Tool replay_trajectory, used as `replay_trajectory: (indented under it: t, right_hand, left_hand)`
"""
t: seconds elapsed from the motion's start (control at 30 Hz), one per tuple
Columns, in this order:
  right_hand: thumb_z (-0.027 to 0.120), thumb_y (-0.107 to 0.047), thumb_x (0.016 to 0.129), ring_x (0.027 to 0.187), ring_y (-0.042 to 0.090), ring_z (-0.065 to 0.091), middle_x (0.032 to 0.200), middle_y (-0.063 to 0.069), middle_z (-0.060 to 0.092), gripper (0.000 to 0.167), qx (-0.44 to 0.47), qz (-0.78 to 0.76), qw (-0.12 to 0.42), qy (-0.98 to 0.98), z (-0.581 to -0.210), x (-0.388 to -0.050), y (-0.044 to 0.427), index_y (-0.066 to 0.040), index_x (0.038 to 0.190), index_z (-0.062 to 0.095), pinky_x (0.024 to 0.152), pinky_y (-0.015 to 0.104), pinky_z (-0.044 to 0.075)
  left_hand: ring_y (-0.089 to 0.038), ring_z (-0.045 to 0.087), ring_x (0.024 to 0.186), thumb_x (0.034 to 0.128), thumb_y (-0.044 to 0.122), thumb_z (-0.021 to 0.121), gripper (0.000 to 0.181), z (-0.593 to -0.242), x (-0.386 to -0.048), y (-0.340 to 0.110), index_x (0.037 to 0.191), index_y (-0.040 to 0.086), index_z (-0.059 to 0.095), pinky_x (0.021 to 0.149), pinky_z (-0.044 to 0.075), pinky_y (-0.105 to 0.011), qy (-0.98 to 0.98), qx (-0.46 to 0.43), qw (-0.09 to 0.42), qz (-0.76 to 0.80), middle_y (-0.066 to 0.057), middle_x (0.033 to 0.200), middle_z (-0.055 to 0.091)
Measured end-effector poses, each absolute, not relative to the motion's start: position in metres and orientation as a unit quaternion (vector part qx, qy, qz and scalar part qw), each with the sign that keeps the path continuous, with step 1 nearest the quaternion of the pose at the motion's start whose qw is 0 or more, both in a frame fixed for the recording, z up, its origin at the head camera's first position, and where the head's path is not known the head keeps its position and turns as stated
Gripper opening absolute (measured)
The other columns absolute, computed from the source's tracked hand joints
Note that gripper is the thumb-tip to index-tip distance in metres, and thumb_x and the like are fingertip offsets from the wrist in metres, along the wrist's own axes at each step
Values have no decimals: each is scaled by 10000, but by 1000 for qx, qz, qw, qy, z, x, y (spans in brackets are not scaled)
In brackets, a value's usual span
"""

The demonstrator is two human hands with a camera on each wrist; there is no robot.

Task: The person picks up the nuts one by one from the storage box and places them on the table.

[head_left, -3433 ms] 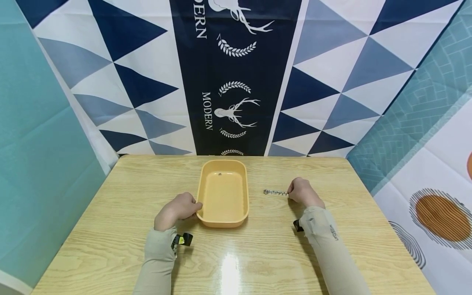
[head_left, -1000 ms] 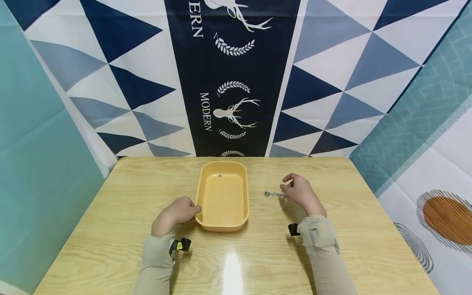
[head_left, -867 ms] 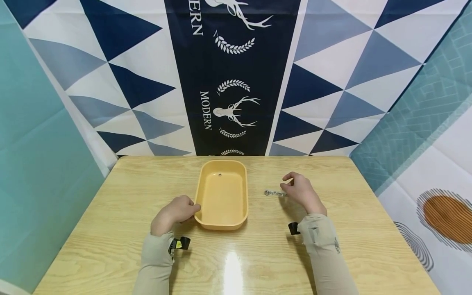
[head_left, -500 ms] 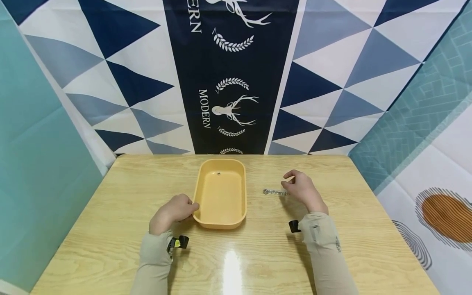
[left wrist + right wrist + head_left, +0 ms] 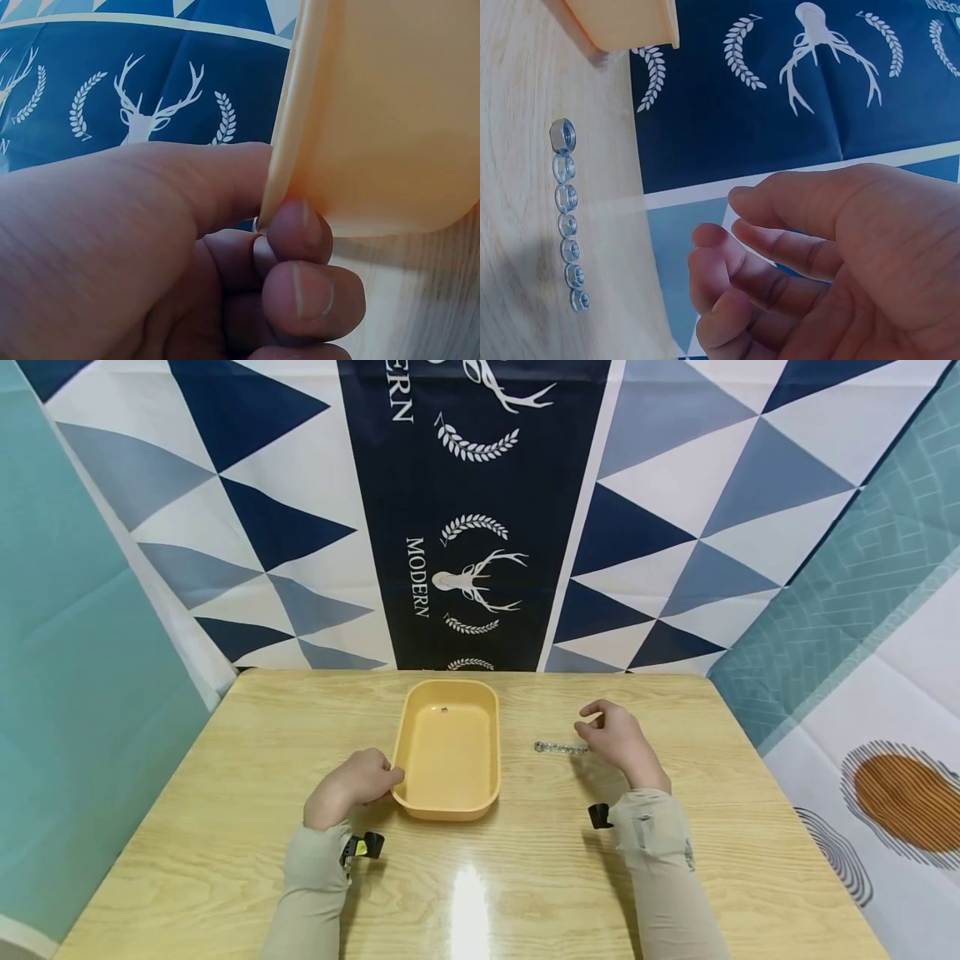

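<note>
My left hand (image 5: 352, 785) pinches the near left rim of a yellow plastic tub (image 5: 450, 752), thumb on one side and fingertips on the other in the left wrist view. A tiny metallic thing (image 5: 444, 710) lies inside at the tub's far end, too small to identify. To the right of the tub, several metal nuts (image 5: 558, 747) lie in a straight row. The right wrist view shows a larger hex nut (image 5: 563, 136) leading progressively smaller flanged nuts (image 5: 568, 225). My right hand (image 5: 617, 739) hovers by the row's right end, fingers loosely bent, thumb and fingertips apart, holding nothing.
A wood-grain table (image 5: 540, 893) carries everything. Behind its far edge hangs a patterned cloth (image 5: 480, 527) with deer heads and triangles. A teal cloth (image 5: 90, 652) hangs at the left, and another patterned cloth (image 5: 900, 710) at the right.
My right hand was down at the row's right end 3.4 s ago; it has since risen off the nuts, its fingers parted. My left hand keeps its pinch on the tub rim.
</note>
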State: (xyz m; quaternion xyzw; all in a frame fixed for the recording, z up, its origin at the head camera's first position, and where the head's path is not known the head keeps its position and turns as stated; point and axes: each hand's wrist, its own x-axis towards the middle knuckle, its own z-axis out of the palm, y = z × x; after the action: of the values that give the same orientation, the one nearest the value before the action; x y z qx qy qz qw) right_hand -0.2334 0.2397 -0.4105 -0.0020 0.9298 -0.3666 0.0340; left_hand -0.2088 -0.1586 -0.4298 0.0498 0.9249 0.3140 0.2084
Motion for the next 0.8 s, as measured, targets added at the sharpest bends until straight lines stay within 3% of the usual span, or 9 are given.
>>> replay_trajectory:
  t: [0.2,0.53,0.8]
  right_hand:
    - [592,-209,1005,791,266,701,1061,215,718,382,-9,-364,20,931,-407,-233,239,30,1303,578,668,307,511]
    - [628,-203,996,843,364,715,1031,201,720,387,-18,-409,-10,912,-405,-229,236,11,1316,580,668,302,534]
    - [639,-247,994,845,305,701,1077,158,700,385,-37,-471,-32,881,-400,-235,210,-66,1330,591,650,280,541]
  left_hand:
    - [-118,380,453,941,228,516,365,-426,-209,-158,589,131,533,477,320,-242,926,55,217,306,22,512,456]
    - [-115,382,460,945,240,501,336,-425,-212,-155,641,115,568,483,317,-240,931,58,218,288,22,518,473]
    - [-127,376,468,940,231,491,333,-426,-207,-155,621,142,528,502,333,-258,933,57,214,282,20,526,453]
